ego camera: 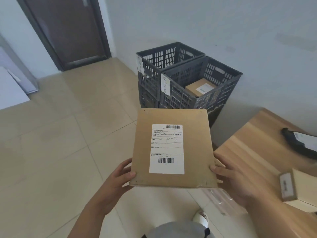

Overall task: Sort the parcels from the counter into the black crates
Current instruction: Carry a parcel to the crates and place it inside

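I hold a flat brown cardboard parcel [193, 148] with a white shipping label level over the floor. My left hand [118, 179] grips its near left corner, thumb on top. My right hand [228, 176] grips the near right corner the same way. Beyond the parcel stand black crates in stacks against the wall: the far crate [154, 57] looks empty, and the near crate [221, 98] holds a brown boxed parcel [192, 88]. Each top crate has a paper tag on its left side.
A wooden counter [253, 143] runs along the right, carrying a black bagged parcel [300, 143] and a cardboard box [300, 188] near my right wrist. Tiled floor [60, 152] spreads to the left. A dark door [68, 30] stands at the back left.
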